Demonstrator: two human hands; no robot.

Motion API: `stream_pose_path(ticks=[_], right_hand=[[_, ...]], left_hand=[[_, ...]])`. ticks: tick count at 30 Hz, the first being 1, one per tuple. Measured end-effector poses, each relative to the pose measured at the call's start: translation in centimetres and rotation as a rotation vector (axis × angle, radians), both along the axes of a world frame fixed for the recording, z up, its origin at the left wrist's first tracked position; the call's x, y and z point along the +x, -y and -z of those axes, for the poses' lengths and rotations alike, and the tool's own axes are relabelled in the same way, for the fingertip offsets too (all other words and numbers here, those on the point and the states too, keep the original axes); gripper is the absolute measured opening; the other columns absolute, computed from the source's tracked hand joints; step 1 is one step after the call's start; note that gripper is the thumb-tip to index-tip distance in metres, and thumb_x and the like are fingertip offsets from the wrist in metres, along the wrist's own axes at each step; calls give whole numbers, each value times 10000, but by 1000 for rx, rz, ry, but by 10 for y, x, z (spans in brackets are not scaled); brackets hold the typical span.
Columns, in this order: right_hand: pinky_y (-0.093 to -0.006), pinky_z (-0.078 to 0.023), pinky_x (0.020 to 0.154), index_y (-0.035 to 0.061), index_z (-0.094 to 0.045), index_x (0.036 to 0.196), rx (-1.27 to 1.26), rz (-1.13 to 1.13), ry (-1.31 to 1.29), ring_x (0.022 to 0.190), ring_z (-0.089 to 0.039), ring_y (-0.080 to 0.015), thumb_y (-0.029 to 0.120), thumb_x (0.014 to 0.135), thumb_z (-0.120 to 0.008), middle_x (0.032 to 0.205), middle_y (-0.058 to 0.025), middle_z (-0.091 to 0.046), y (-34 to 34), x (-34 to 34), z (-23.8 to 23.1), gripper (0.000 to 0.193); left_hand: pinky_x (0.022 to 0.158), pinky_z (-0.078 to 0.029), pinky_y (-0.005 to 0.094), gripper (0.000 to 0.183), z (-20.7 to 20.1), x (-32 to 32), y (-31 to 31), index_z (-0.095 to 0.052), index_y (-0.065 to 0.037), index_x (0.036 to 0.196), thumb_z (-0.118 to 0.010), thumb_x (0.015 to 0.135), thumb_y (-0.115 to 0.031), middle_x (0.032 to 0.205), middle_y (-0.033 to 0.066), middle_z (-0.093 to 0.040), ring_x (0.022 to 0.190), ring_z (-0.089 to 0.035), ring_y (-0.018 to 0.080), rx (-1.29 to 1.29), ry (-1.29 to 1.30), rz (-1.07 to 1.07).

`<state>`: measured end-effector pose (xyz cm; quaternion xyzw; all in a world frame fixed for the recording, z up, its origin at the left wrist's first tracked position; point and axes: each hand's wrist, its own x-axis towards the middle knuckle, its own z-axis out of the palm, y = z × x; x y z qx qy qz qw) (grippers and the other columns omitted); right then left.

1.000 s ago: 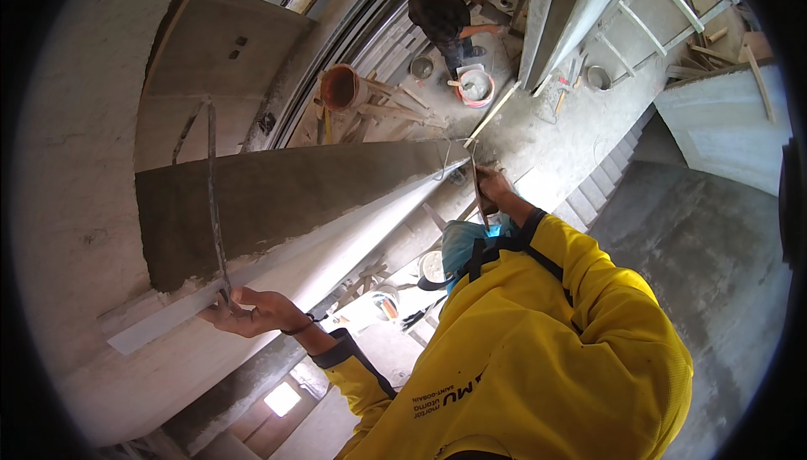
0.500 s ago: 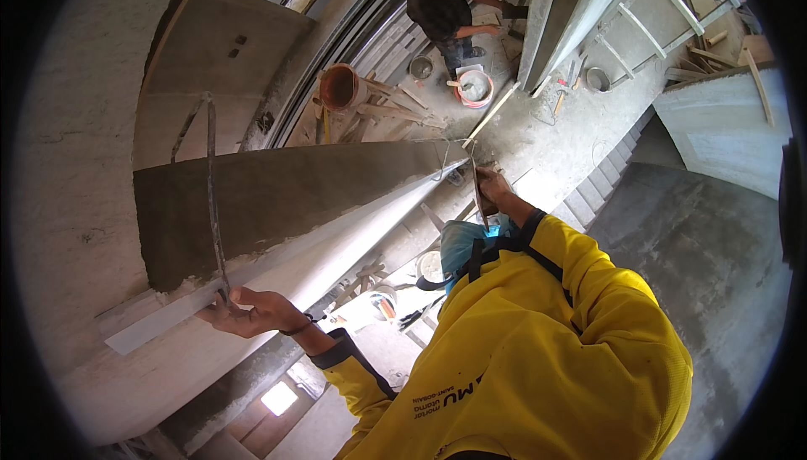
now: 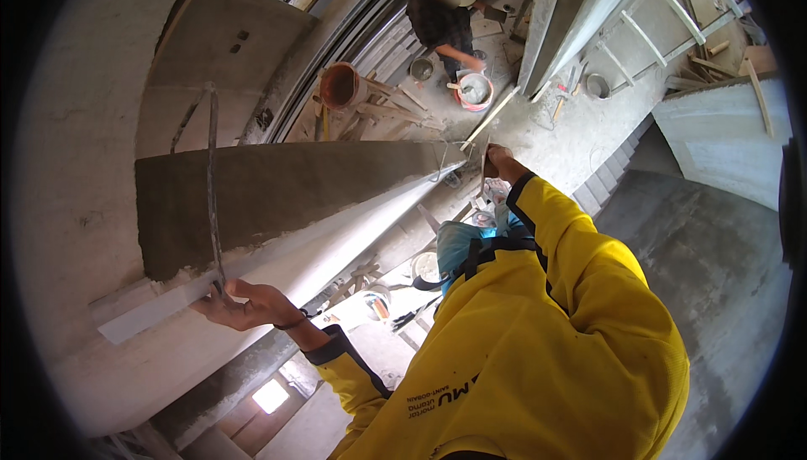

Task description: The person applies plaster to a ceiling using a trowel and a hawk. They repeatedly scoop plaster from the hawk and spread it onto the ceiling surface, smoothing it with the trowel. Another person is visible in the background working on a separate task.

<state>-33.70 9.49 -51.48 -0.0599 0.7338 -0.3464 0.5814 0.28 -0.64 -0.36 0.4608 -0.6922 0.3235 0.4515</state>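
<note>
My left hand [image 3: 250,305] is closed at the lower end of a bent metal rod [image 3: 212,183], thumb and fingers about its tip. This rod hooks over a grey plastered beam [image 3: 277,187]. Beside those fingers, a pale straight strip [image 3: 145,313] sticks out along the beam's lower edge. My right hand [image 3: 501,163], arm stretched out, is at the beam's far end. It grips a thin flat piece [image 3: 485,164] seen edge-on, whose kind I cannot make out. A second bent wire [image 3: 440,162] hangs on the beam close by.
Below, a co-worker [image 3: 441,19] bends beside a bucket of wet mix [image 3: 475,90]. An orange bucket [image 3: 340,86] stands among scrap wood. A ladder [image 3: 643,36] leans at the upper right, over a hammer [image 3: 558,107] and a pail [image 3: 598,85]. Stairs [image 3: 607,176] run down at right.
My right hand has risen slightly with the thin piece, its arm straighter. My left hand has shifted a little left, staying at the rod's end. The co-worker's arm has moved over the bucket.
</note>
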Motion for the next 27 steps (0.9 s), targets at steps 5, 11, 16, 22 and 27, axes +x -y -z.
stream_pose_path(ticks=[5, 11, 16, 22, 27], right_hand=[[-459, -561, 765, 111, -709, 1087, -17, -63, 177, 933, -687, -260, 419, 994, -515, 1057, -87, -704, 12, 20, -35, 376], [-388, -538, 905, 64, -617, 1344, -347, -173, -141, 1039, -694, -233, 211, 1044, -491, 1185, -110, -716, -44, 47, 34, 357], [-463, -522, 886, 144, -555, 1411, -737, -568, -281, 1078, -666, -356, 121, 912, -563, 1154, -162, -694, 69, 83, -265, 499], [-442, -597, 766, 357, -468, 1482, -1274, -582, -663, 974, -675, -367, 81, 856, -624, 1284, -204, -561, 96, 123, -422, 703], [-437, -607, 764, 376, -455, 1486, -1415, -597, -499, 1002, -666, -392, 68, 861, -619, 1291, -226, -546, 111, 153, -425, 716]], left_hand=[[945, -539, 447, 557, -8, 14, -14, -474, 115, 1349, -520, 1057, -358, 1377, 302, -505, 1182, -596, 374, -39, 36, -110], [1053, -464, 508, 498, 23, -24, 5, -548, 63, 1248, -499, 1056, -393, 1469, 306, -439, 1346, -486, 420, 43, -119, 28], [1039, -463, 486, 495, -2, 2, -11, -513, 63, 1215, -493, 1054, -405, 1485, 325, -399, 1352, -466, 410, 43, -86, -23], [971, -501, 444, 604, 1, 2, -13, -452, 88, 1340, -467, 1056, -445, 1492, 280, -412, 1208, -555, 346, 29, 9, -107], [962, -502, 443, 649, -1, -8, -11, -436, 102, 1378, -454, 1057, -462, 1485, 273, -426, 1128, -589, 337, 44, -28, -95]])
